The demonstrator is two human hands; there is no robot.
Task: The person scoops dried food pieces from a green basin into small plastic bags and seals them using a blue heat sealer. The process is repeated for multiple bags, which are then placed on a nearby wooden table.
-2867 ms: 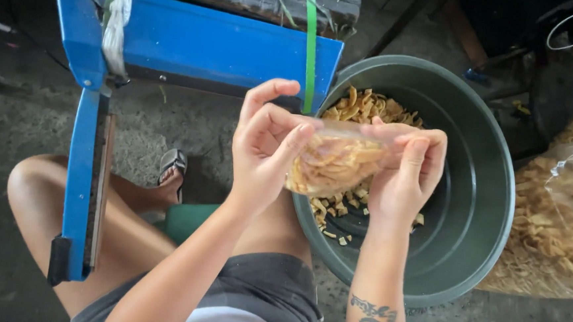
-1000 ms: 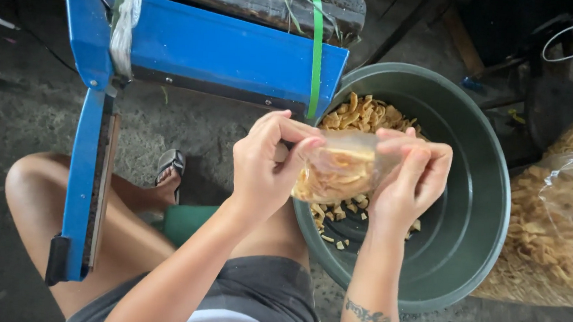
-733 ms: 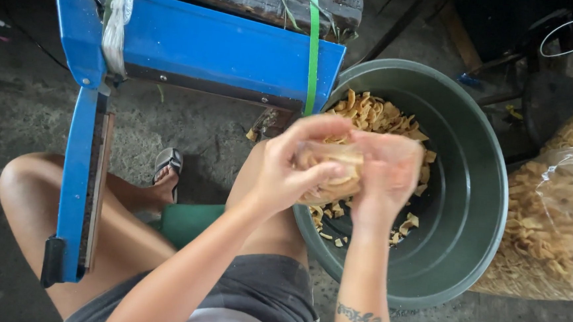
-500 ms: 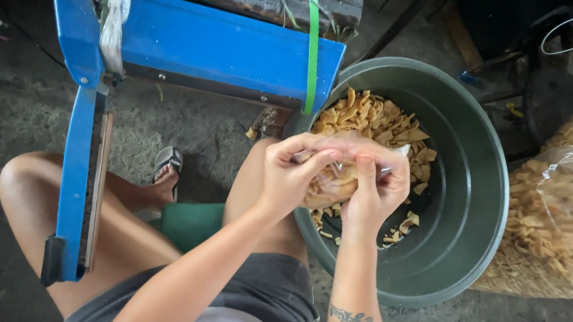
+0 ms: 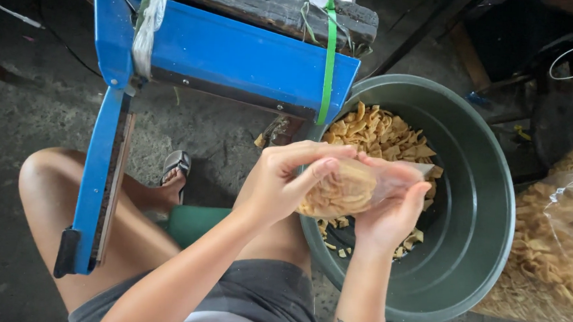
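From my head camera: my left hand (image 5: 285,187) and right hand (image 5: 389,217) both grip a clear bag (image 5: 354,185) of chips, held over the green tub (image 5: 465,271). I judge it best to pinch the mouth flat and even, chips settled low, near the blue sealer (image 5: 226,58).

Large chip sack (image 5: 556,250) at three o'clock runs off frame; hands hide part of the small bag (image 5: 348,188).

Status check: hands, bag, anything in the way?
Left hand and right hand both gripping small clear bag of chips. Held over green tub. Nothing blocking.
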